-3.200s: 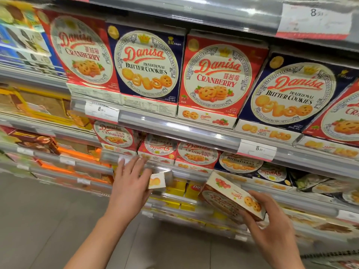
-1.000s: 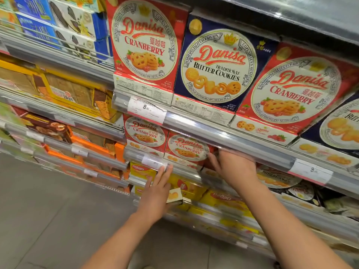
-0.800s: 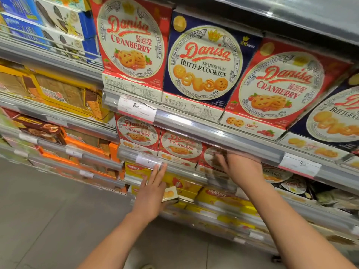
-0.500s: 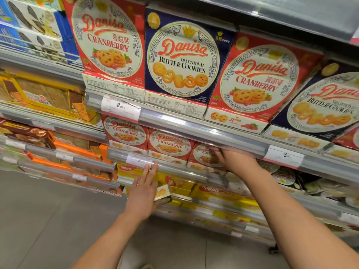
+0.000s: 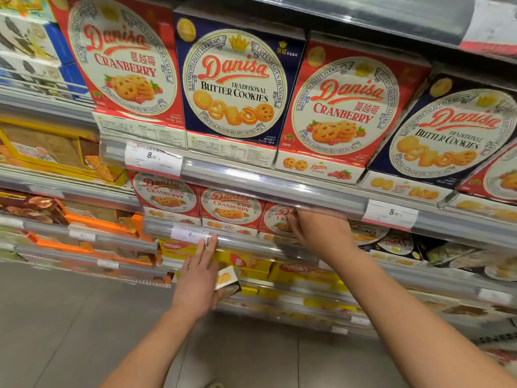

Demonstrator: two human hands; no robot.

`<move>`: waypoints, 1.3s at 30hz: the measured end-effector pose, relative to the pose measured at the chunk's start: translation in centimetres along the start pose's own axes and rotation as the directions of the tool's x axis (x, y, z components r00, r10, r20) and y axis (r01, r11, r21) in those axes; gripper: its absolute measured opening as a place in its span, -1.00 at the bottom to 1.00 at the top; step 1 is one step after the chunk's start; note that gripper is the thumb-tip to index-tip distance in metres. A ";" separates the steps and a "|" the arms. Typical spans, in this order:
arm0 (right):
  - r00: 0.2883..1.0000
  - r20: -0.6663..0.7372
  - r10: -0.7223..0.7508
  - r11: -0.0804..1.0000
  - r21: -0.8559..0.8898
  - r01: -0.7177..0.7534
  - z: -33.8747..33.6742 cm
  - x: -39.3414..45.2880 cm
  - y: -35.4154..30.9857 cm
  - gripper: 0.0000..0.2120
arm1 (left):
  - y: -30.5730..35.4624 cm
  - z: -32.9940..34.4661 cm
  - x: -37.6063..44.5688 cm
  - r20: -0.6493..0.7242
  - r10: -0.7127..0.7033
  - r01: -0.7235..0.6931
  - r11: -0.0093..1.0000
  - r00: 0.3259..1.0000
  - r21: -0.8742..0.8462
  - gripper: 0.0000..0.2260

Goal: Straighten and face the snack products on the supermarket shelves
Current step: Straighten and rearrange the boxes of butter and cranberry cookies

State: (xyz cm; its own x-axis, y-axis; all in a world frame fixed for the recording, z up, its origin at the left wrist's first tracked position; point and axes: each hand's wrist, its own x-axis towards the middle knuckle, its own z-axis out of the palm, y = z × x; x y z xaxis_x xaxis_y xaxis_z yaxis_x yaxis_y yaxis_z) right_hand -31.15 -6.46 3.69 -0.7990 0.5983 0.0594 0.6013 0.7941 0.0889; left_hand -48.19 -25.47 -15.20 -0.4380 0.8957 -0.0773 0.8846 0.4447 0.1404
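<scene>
Boxes of cookies filled the shelves in the head view. On the upper shelf stood four big ones in a row, tilted back: a red cranberry box (image 5: 123, 60), a blue butter box (image 5: 235, 79), a second red box (image 5: 344, 107) and a second blue box (image 5: 450, 133), with the edge of another red one at the far right. White price tags (image 5: 152, 159) sat on the grey rail (image 5: 274, 186) below them.

On the shelf beneath, smaller red boxes stood side by side: a first small box (image 5: 165, 196), a second small box (image 5: 232, 208) and a third small box (image 5: 279, 219). My right hand (image 5: 321, 233) reached under the rail to that third box, its fingers (image 5: 293, 222) lying against the box's right part and covering it. Whether they gripped the box or only pressed on it, I could not tell; the fingertips were blurred and partly hidden by the rail. Right of my hand lay more round-labelled packs (image 5: 391, 242), dim under the shelf.

My left hand (image 5: 198, 278) was lower, in front of the yellow packs (image 5: 240, 261). Its fingers (image 5: 208, 253) were stretched out nearly straight, the tips touching the lower rail (image 5: 251, 245) beside a small tag. Between the palm and thumb I held a small carton (image 5: 226, 280) with a cookie printed on it, tipped at an angle.

To the left ran shelves of orange and brown packs (image 5: 84, 222), and grey floor (image 5: 70, 317) showed below.
</scene>
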 end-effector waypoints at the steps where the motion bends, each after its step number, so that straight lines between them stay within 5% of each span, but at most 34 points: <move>1: 0.991 -0.098 -0.086 0.996 -0.020 0.085 0.7 -0.7 0.1 -0.88 | 0.1 -0.2 0.0 0.001 -0.002 0.002 1.000 1.000 0.002 -0.65; 3: 0.927 -0.262 -0.267 0.962 -0.025 0.270 2.4 -3.4 0.3 -0.59 | 0.2 -0.5 -0.1 0.001 -0.004 0.004 1.000 1.000 -0.013 -0.65; 7: 0.824 -0.370 -0.430 0.883 0.020 0.470 5.4 -8.6 0.1 -0.65 | 1.0 -0.8 0.0 -0.048 -0.006 0.002 0.997 0.999 -0.079 -0.62; 12: 0.880 -0.330 -0.341 0.925 0.045 0.376 6.1 -8.3 1.2 -0.58 | 2.3 -0.7 0.2 -0.037 -0.030 0.024 0.990 0.999 -0.138 -0.59; 18: 0.828 -0.459 -0.322 0.933 -0.008 0.359 5.0 -5.7 2.3 -0.54 | 4.5 -1.1 0.4 -0.091 -0.025 0.008 0.982 0.995 -0.188 -0.43; 24: 0.911 -0.366 -0.192 0.976 0.022 0.215 4.3 -3.0 3.5 -0.25 | 6.9 -1.8 -0.8 -0.108 -0.077 0.047 0.966 0.991 -0.253 -0.46; 28: 0.928 -0.297 -0.226 0.968 0.039 0.248 4.2 -1.6 4.0 -0.38 | 7.5 -1.2 -2.3 -0.089 -0.119 0.091 0.960 0.989 -0.266 -0.48; 33: 0.983 -0.165 -0.081 0.968 0.222 0.117 2.8 -1.0 4.2 -0.95 | 7.6 -0.7 -4.0 -0.044 -0.165 0.146 0.947 0.985 -0.287 -0.58; 39: 0.998 -0.063 0.006 0.935 0.354 0.017 2.4 -0.2 3.9 -0.78 | 8.0 -1.1 -4.8 0.009 -0.197 0.191 0.939 0.980 -0.287 -0.54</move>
State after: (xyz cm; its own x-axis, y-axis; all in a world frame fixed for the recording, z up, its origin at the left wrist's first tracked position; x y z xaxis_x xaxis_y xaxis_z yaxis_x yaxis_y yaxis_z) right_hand -28.61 -3.28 1.61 -0.7942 0.5953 0.1220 0.5513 0.7903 -0.2674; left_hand -39.16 -26.23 -12.63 -0.6023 0.7903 -0.1121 0.7007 0.5908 0.3999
